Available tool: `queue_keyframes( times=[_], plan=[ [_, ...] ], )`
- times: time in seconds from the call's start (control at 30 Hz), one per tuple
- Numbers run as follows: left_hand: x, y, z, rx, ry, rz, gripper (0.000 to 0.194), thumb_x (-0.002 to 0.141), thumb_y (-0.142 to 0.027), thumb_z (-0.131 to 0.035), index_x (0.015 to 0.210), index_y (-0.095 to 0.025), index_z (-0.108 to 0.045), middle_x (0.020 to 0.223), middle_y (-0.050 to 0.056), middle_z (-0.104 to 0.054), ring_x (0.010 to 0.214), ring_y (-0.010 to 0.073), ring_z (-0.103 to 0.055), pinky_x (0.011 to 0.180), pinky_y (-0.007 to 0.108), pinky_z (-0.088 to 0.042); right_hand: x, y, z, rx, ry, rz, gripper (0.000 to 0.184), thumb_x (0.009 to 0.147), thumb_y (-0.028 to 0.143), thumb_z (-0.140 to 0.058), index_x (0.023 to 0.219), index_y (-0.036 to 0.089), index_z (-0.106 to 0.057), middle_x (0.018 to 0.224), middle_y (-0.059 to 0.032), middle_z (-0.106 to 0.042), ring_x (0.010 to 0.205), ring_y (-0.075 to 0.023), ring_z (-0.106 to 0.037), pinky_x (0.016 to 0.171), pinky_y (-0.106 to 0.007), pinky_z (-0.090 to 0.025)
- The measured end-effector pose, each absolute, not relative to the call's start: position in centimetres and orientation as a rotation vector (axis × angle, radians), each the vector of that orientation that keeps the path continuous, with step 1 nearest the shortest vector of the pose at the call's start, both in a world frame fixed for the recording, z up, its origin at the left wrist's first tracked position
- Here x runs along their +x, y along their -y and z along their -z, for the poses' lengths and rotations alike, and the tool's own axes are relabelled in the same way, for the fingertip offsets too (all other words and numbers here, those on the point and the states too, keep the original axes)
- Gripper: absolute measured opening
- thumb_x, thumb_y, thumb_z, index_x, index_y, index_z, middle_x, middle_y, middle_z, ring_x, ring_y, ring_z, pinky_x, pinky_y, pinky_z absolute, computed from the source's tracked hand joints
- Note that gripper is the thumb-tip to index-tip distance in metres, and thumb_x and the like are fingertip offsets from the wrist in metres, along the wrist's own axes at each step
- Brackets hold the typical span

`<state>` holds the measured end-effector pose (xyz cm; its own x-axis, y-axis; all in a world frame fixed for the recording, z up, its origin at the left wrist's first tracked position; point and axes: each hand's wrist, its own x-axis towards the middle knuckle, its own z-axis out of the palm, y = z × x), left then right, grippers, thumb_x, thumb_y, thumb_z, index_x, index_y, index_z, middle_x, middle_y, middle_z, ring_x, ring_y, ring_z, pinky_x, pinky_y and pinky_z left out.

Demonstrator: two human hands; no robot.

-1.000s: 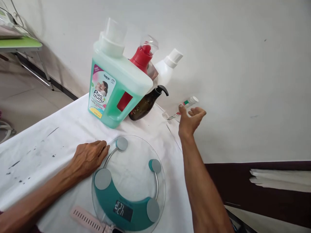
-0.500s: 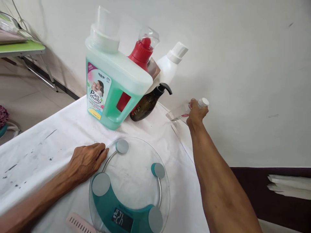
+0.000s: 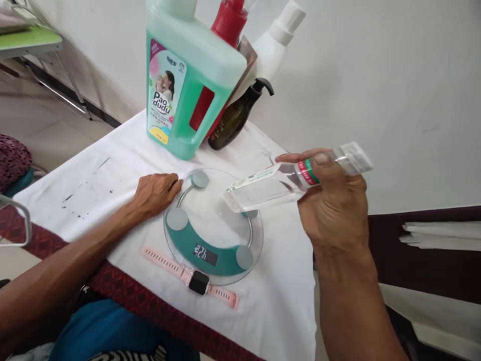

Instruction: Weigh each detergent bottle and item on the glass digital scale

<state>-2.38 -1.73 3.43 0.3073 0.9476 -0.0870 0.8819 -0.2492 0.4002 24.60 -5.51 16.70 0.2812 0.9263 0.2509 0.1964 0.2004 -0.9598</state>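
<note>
A clear bottle (image 3: 263, 188) of see-through liquid, with a red and green neck label, is tilted nearly flat in the air. My right hand (image 3: 332, 200) is wrapped round its neck end, near the pale cap. Under the bottle's base lies a round glass scale (image 3: 191, 249) with a teal body and a lit display. My left hand (image 3: 160, 193) rests on the white cloth at the scale's left rim, fingers curled in; whether they pinch the glass is hidden. A pink-strapped smartwatch (image 3: 198, 282) lies flat along the scale's near edge.
Behind the scale stand a green detergent jug (image 3: 210, 55), a dark pump bottle (image 3: 236, 115), a red-topped bottle (image 3: 230, 22) and a white bottle (image 3: 272, 50). The wall (image 3: 394, 90) rises close behind. A green-topped table (image 3: 30, 40) stands at the far left.
My right hand has brought the clear bottle from the table's back right toward me and over the scale. My view has tipped down, showing the whole watch. The left hand stays by the scale's rim.
</note>
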Motion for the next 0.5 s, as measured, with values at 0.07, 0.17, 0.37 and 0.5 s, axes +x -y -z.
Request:
queue_keyframes(
  times=[0.07, 0.17, 0.37, 0.5],
  plan=[
    [-2.4, 1.7, -3.3, 2.218, -1.631, -0.245, 0.045, 0.107, -0.044, -0.032, 0.087, -0.022, -0.066, 0.083, 0.007, -0.072, 0.077, 0.0225, -0.061, 0.066, 0.036, -0.028, 22.8, 6.8, -16.1, -1.286, 1.246, -0.753, 0.033, 0.084, 0.055, -0.083, 0.084, 0.023, -0.074, 0.094, -0.0052, -0.074, 0.086, -0.0202, -0.069, 0.083, -0.041, -0.059],
    [-2.5, 1.6, -3.3, 2.23, -1.636, -0.244, 0.046, 0.108, -0.044, -0.032, 0.089, -0.021, -0.068, 0.083, 0.007, -0.072, 0.077, 0.0223, -0.061, 0.067, 0.036, -0.029, 21.3, 7.7, -15.0, -1.283, 1.327, -0.746, 0.03, 0.089, 0.054, -0.079, 0.085, 0.025, -0.076, 0.093, -0.0025, -0.074, 0.085, -0.0186, -0.067, 0.083, -0.04, -0.058],
    [-2.4, 1.7, -3.3, 2.233, -1.62, -0.263, 0.047, 0.109, -0.044, -0.033, 0.092, -0.021, -0.069, 0.087, 0.008, -0.074, 0.08, 0.022, -0.062, 0.068, 0.036, -0.03, 20.2, 8.3, -13.6, -1.314, 1.339, -0.694, 0.032, 0.087, 0.055, -0.084, 0.089, 0.024, -0.075, 0.096, -0.0043, -0.074, 0.091, -0.0207, -0.068, 0.08, -0.039, -0.058],
    [-2.5, 1.6, -3.3, 2.236, -1.622, -0.28, 0.046, 0.11, -0.043, -0.037, 0.097, -0.019, -0.073, 0.087, 0.009, -0.073, 0.084, 0.0227, -0.064, 0.071, 0.035, -0.034, 19.9, 8.3, -13.2, -1.252, 1.281, -0.691, 0.029, 0.085, 0.048, -0.086, 0.098, 0.024, -0.075, 0.101, -0.0038, -0.077, 0.098, -0.0218, -0.07, 0.087, -0.041, -0.056]
  ],
)
